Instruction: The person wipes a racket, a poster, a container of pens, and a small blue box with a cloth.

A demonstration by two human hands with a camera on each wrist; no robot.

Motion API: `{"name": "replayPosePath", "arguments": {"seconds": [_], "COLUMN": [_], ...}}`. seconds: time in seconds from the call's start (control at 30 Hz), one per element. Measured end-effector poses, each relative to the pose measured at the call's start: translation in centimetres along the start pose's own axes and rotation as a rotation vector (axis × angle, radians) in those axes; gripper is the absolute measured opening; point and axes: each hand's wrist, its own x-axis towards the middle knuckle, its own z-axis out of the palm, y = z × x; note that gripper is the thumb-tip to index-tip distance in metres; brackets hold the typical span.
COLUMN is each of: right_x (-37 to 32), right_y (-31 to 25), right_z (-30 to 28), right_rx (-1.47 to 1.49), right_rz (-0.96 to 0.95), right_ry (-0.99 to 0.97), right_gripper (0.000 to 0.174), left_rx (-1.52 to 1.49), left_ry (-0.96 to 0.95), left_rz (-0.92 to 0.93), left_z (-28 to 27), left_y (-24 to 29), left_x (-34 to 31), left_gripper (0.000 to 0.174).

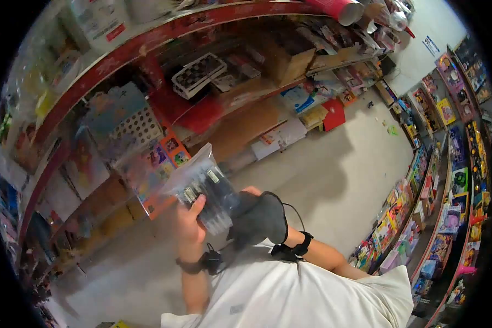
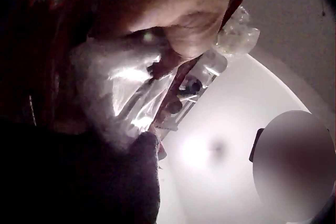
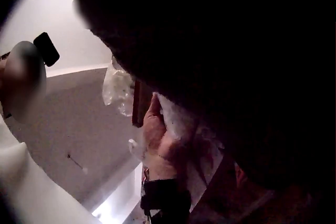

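Observation:
My left hand (image 1: 190,224) grips a clear plastic bag (image 1: 172,177) of dark, slim items with small white labels, the thumb lying across its front. In the left wrist view the bag (image 2: 126,85) shines with glare below the hand (image 2: 184,19). Close against the bag's right side is a dark grey cloth piece (image 1: 259,218) with a black edge. It covers most of my right hand (image 1: 251,190), of which a little skin shows above it; whether those fingers hold anything I cannot tell. In the right wrist view, dark cloth fills much of the frame, with the left hand (image 3: 157,134) beyond.
A red-edged shelf (image 1: 164,41) curves across the left and top, bearing a white basket (image 1: 199,75), a cardboard box (image 1: 284,54) and colourful sheets (image 1: 158,156). More shelves of packaged goods (image 1: 448,218) line the right. Pale floor (image 1: 333,180) lies between them.

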Motion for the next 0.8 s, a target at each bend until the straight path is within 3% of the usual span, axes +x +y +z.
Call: {"name": "replayPosePath", "arguments": {"seconds": [0.13,0.2,0.23,0.4,0.43,0.5,0.53,0.63,0.7,0.73,0.8], "right_x": [1.0,1.8,2.6,8.3,9.0,9.9,10.8,13.6,14.9,15.8,17.1], "right_y": [-1.7,-2.4,-2.2,1.5,0.1,-3.4,-4.2,-5.8,-6.5,-5.7,-4.8], "right_z": [-2.7,-4.2,-5.4,-12.3,-13.4,-15.4,-16.7,-21.3,-23.9,-25.1,-26.9], "right_rx": [0.066,-0.373,-0.369,-0.837,-0.838,-0.250,-0.252,-0.880,-1.292,-1.144,-1.053], "right_rz": [0.009,-0.046,-0.050,-0.644,-0.653,-0.512,-0.523,-0.715,-0.826,-0.949,-0.898], "right_ry": [0.027,0.122,0.118,-0.039,-0.033,0.104,0.099,0.217,0.305,0.411,0.436], "right_gripper": [0.033,0.030,0.030,0.036,0.036,0.036,0.036,0.018,0.007,0.006,0.013], "left_rx": [0.070,0.160,0.203,0.167,0.137,0.105,0.136,0.156,0.322,0.530,0.560], "left_ry": [-0.018,-0.031,-0.037,-0.005,-0.027,-0.058,-0.026,0.007,-0.055,-0.234,-0.266], "left_rz": [-0.038,-0.033,-0.027,-0.037,-0.046,-0.043,-0.075,-0.107,-0.095,0.118,0.187], "left_z": [3.1,4.7,5.6,9.4,10.7,13.3,14.6,18.4,19.5,18.7,18.0], "left_y": [-1.3,-2.2,-2.7,-5.6,-6.1,-6.8,-7.3,-9.2,-11.1,-12.8,-15.5], "left_x": [2.0,3.5,4.4,8.6,10.0,12.4,13.5,17.0,19.8,21.6,24.3], "left_gripper": [0.050,0.050,0.050,0.049,0.046,0.042,0.039,0.035,0.041,0.045,0.047]}}
